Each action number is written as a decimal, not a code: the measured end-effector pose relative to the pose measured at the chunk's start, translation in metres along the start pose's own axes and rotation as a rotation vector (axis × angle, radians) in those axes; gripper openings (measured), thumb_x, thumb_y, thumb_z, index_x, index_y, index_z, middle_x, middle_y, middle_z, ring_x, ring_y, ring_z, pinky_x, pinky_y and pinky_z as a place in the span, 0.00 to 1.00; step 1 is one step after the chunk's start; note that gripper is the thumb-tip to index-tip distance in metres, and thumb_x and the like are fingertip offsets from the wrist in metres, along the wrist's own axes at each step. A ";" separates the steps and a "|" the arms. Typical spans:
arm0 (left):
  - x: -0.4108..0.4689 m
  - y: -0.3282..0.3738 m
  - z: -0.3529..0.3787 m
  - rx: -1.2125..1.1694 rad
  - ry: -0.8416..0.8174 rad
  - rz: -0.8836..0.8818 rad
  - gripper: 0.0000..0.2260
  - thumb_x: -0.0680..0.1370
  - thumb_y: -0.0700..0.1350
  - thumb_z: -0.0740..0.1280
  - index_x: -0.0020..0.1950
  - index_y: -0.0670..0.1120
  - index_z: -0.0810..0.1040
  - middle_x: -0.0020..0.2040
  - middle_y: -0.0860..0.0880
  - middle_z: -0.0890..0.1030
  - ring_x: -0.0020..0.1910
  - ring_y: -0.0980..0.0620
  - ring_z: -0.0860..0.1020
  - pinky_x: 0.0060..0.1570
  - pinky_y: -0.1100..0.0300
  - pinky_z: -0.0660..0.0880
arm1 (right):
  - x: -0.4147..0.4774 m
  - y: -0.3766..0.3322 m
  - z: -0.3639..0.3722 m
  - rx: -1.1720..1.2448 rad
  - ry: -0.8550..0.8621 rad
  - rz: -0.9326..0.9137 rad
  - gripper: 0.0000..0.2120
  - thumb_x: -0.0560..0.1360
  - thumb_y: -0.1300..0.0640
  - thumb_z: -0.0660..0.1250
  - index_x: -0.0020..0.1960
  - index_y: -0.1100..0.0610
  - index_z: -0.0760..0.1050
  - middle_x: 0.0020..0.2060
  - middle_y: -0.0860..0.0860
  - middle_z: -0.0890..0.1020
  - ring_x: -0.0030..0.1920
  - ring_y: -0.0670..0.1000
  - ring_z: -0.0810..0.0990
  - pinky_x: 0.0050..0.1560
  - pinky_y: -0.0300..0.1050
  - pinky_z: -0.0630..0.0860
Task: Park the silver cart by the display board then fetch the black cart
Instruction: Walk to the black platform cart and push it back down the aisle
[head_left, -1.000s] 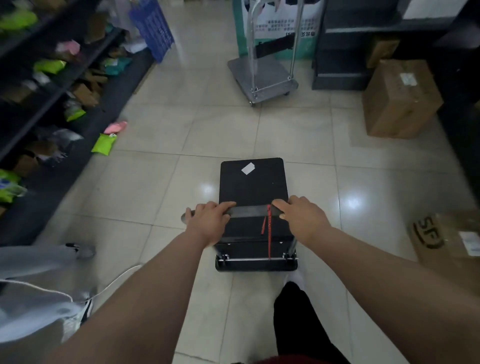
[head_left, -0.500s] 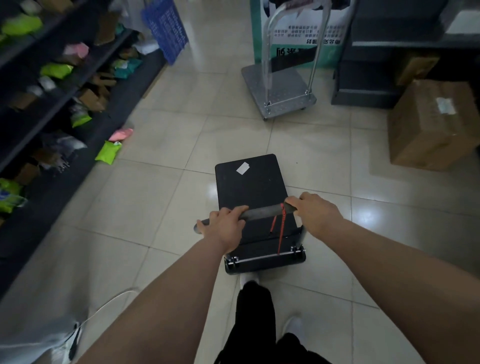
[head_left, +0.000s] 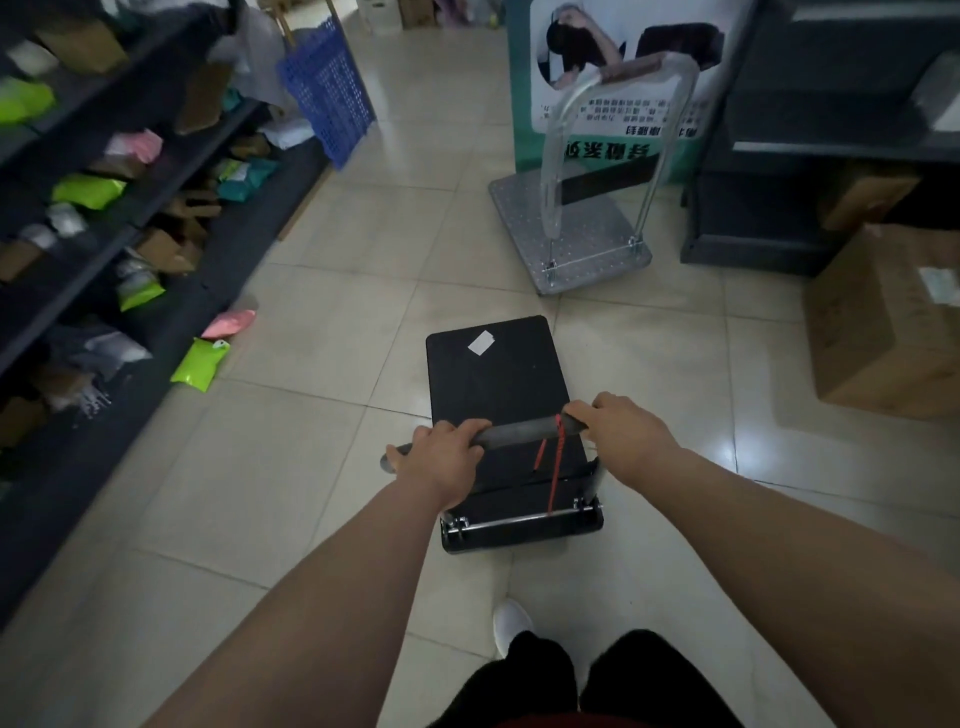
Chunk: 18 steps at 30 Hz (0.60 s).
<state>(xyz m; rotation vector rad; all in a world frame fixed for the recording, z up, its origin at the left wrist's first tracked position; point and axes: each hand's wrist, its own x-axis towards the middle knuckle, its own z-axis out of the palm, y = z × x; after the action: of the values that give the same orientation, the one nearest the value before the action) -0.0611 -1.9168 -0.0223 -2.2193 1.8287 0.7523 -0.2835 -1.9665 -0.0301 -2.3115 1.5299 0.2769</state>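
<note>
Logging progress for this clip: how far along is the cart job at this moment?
Done: the silver cart stands unattended against the display board. In hand: the left hand and right hand both grip the handle of the black cart, whose deck is bare but for a white label. Left: only wheeling it to wherever it belongs, which isn't shown.

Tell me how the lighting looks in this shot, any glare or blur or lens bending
Head view: dim overall, with the shelves on the left nearly black; bright glare spots on the glossy floor tiles to the right of the right hand; the silver cart handle looks smeared by motion blur; the wide-angle lens bows the shelves and stretches the forearms; the black cart stays fairly sharp.
</note>
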 end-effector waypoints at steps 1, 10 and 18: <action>0.012 -0.001 -0.007 -0.005 -0.003 -0.009 0.16 0.82 0.52 0.52 0.68 0.65 0.63 0.64 0.51 0.72 0.65 0.46 0.66 0.64 0.30 0.58 | 0.014 -0.001 -0.005 0.008 0.003 -0.001 0.23 0.76 0.64 0.57 0.68 0.50 0.64 0.53 0.57 0.72 0.51 0.57 0.73 0.41 0.46 0.68; 0.121 -0.010 -0.067 -0.045 0.026 -0.055 0.16 0.82 0.51 0.52 0.69 0.65 0.63 0.64 0.50 0.71 0.65 0.45 0.65 0.64 0.29 0.56 | 0.150 0.016 -0.044 0.017 0.057 -0.088 0.17 0.80 0.58 0.56 0.68 0.48 0.64 0.50 0.55 0.73 0.46 0.53 0.69 0.39 0.46 0.66; 0.244 -0.008 -0.133 -0.048 0.056 -0.143 0.17 0.81 0.50 0.52 0.68 0.66 0.63 0.64 0.51 0.71 0.65 0.46 0.66 0.65 0.33 0.59 | 0.295 0.037 -0.098 0.005 0.036 -0.158 0.14 0.79 0.57 0.57 0.64 0.47 0.64 0.48 0.54 0.73 0.46 0.55 0.73 0.38 0.49 0.71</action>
<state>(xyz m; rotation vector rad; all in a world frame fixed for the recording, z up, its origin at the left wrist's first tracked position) 0.0126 -2.1850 -0.0263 -2.3939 1.6709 0.7213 -0.2034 -2.2682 -0.0501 -2.4290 1.3532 0.1916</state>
